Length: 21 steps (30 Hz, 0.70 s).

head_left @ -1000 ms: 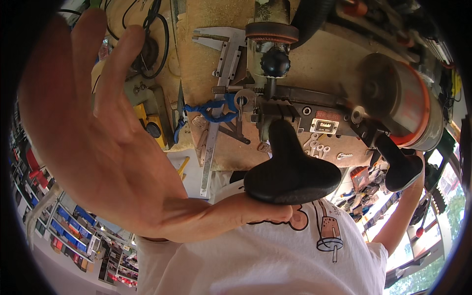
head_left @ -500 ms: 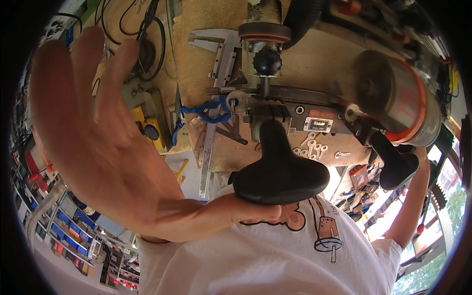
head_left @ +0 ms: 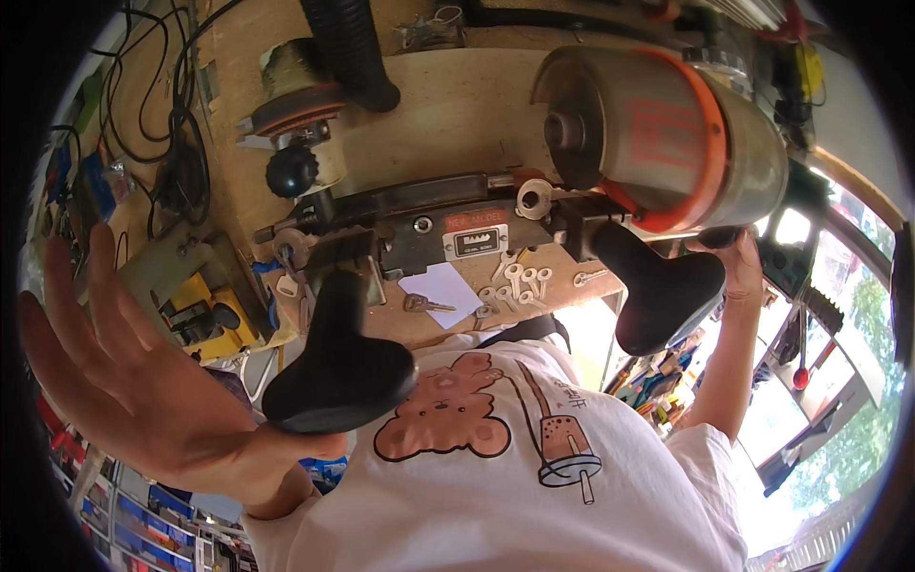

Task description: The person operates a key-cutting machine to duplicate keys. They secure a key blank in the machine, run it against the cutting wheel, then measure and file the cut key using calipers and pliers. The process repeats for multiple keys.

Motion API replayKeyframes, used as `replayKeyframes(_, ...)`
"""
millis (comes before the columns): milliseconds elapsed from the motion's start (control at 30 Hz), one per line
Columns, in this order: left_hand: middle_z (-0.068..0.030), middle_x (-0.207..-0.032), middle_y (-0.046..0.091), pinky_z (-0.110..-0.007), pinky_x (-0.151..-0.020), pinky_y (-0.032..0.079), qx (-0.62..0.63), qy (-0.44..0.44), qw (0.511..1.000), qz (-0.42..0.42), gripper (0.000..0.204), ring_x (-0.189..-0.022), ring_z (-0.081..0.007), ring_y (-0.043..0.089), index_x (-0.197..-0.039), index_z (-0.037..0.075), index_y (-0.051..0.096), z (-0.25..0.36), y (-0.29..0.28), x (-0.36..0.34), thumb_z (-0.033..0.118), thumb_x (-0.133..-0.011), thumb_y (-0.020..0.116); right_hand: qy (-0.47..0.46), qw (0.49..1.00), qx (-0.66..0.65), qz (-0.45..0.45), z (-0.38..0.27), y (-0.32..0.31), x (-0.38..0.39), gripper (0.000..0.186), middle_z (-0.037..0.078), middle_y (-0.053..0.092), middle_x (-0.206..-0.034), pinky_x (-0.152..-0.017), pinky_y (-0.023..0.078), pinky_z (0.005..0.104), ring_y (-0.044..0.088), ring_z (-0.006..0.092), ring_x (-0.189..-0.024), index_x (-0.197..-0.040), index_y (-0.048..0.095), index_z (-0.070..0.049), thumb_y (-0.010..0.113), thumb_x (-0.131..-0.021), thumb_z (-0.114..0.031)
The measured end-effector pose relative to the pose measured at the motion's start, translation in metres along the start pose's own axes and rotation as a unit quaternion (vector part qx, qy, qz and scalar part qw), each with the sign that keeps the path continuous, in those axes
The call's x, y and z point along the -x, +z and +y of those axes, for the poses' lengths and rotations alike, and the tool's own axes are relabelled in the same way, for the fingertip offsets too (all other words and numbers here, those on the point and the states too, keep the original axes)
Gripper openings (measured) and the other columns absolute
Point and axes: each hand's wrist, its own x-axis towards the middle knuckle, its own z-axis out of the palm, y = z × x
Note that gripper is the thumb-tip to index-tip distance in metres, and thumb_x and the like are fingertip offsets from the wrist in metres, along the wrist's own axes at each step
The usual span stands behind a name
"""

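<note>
The left hand (head_left: 143, 391) fills the view at 8 o'clock, palm up toward the camera, fingers spread and slack, grasping nothing. Just beside its wrist, toward 3 o'clock, the rounded end of a matte black lever (head_left: 338, 367) overlaps the heel of the palm; whether skin touches it I cannot tell. The lever is smooth, widening from a narrow neck into a broad paddle shape.

The right hand (head_left: 734, 262) sits at 3 o'clock, reaching up under the motor (head_left: 658, 133), a fat brushed-metal drum with an orange band and a dull grey end cap. Its fingers are hidden behind the drum and a second black lever (head_left: 658, 291) of the same paddle shape, so I cannot tell whether it is clenched or loose.

Between the levers runs the dark steel body of the machine (head_left: 429, 214), carrying a small riveted plate. A round white key head (head_left: 534, 195) sits clamped at its top edge, at 12 o'clock from centre. Below the machine, on the pale plywood bench (head_left: 448, 105), lie several small flat silver keys (head_left: 519, 276), a white paper slip (head_left: 440, 291) and a darker key (head_left: 424, 305) just beside it.

At 11 o'clock a glossy black ball knob (head_left: 291, 172) stands near a ribbed black hose (head_left: 353, 48). At 9 o'clock a yellow boxy tool (head_left: 205, 319) rests on the bench edge. A white shirt (head_left: 591, 486) with a brown bear print fills 6 o'clock.
</note>
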Motion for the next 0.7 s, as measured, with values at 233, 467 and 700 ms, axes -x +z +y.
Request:
replayKeyframes(233, -0.0326, -0.132, 0.030, -0.047, -0.105, 0.026, 0.015, -0.014, 1.000, 0.023, 0.122, -0.120, -0.0473, 0.036, -0.130, -0.013, 0.023, -0.002, 0.005, -0.002, 0.056, -0.047, 0.080, 0.020, 0.993, 0.063, 0.101, -0.003, 0.010, 0.002, 0.052, 0.014, 0.061, -0.103, -0.068, 0.054, 0.0432, 0.063, 0.0269, -0.088, -0.116, 0.049, -0.002, 0.057, -0.083, -0.042)
replayKeyframes(467, -0.0324, -0.133, 0.028, -0.047, -0.104, 0.027, 0.021, -0.020, 0.999, 0.037, 0.123, -0.120, -0.0474, 0.036, -0.133, -0.009, 0.020, -0.003, 0.005, 0.003, 0.057, -0.048, 0.079, 0.094, 0.967, 0.110, 0.209, -0.012, 0.012, -0.004, 0.046, 0.013, 0.063, -0.098, -0.066, 0.053, 0.0427, 0.063, 0.0261, -0.083, -0.113, 0.051, -0.002, 0.048, -0.088, -0.040)
replayKeyframes(700, -0.0325, -0.133, 0.026, -0.047, -0.102, 0.031, 0.023, -0.012, 0.999, 0.032, 0.132, -0.119, -0.0473, 0.038, -0.135, -0.007, 0.016, -0.003, -0.002, -0.002, 0.052, -0.039, 0.085, 0.092, 0.975, 0.086, 0.186, -0.014, -0.033, -0.002, 0.048, 0.012, 0.061, -0.105, -0.072, 0.052, 0.0439, 0.061, 0.0264, -0.092, -0.116, 0.049, -0.002, 0.048, -0.088, -0.041)
